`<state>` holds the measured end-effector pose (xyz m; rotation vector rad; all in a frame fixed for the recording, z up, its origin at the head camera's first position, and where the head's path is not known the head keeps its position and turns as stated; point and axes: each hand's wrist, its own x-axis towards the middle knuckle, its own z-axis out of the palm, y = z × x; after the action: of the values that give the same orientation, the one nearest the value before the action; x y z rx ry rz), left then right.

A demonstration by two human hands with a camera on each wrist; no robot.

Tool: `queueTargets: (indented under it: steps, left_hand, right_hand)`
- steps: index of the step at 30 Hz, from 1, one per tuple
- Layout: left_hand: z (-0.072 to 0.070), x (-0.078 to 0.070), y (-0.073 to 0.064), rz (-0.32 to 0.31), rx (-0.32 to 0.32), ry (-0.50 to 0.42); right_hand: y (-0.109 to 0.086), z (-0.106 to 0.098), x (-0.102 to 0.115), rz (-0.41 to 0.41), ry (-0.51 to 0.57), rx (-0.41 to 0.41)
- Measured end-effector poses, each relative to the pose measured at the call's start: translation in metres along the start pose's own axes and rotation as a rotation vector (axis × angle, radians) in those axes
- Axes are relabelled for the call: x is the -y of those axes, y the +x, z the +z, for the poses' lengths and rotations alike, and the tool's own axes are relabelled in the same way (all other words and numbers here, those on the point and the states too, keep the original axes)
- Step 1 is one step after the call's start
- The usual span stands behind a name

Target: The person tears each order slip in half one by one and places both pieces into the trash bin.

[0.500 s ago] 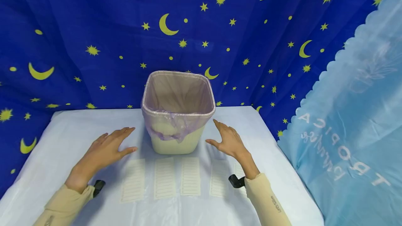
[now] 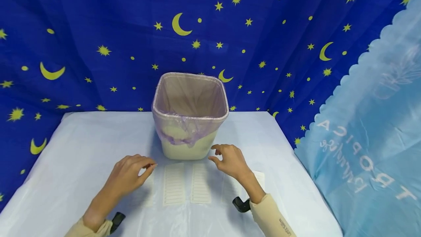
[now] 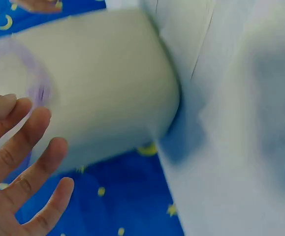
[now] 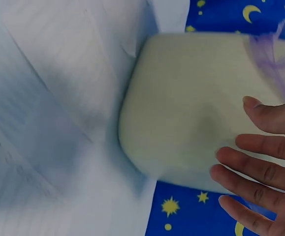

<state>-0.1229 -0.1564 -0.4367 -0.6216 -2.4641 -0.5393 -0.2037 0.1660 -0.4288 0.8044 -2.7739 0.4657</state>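
A cream wastebasket (image 2: 187, 152) stands upright at the back middle of the white-covered table. A thin purple bin liner (image 2: 200, 129) lines it and folds over its rim. My left hand (image 2: 126, 176) hovers in front and to the left of the basket, thumb and forefinger tips close together, with nothing seen between them. In the left wrist view its other fingers (image 3: 56, 147) are spread. Near the basket's lower right side is my right hand (image 2: 230, 162), fingers loosely bent and holding nothing. The right wrist view shows its thumb (image 4: 268, 115) apart from the fingers.
Several lined white paper slips (image 2: 174, 185) lie in a row on the table (image 2: 102, 134) before the basket. Behind hangs a blue star-and-moon curtain (image 2: 125, 28). A light blue printed cloth (image 2: 371, 131) hangs on the right. Black wrist mounts (image 2: 241, 204) stick out beneath the wrists.
Both hands have moved inward and nearer to me. The left thumb and forefinger have come together, and the right fingers have bent more. The view has shifted slightly; the basket stands as before.
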Motion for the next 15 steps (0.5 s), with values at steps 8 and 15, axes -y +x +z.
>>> queueTargets:
  steps: [8,15]
  left_hand:
    - [0.057,-0.044,0.027,0.112,0.109,-0.104]
    - [0.093,-0.084,0.05,0.22,0.178,-0.177]
  right_hand:
    - [-0.015,0.003,-0.007,0.038,0.047,0.04]
    - [-0.032,0.009,-0.032,0.117,0.053,0.086]
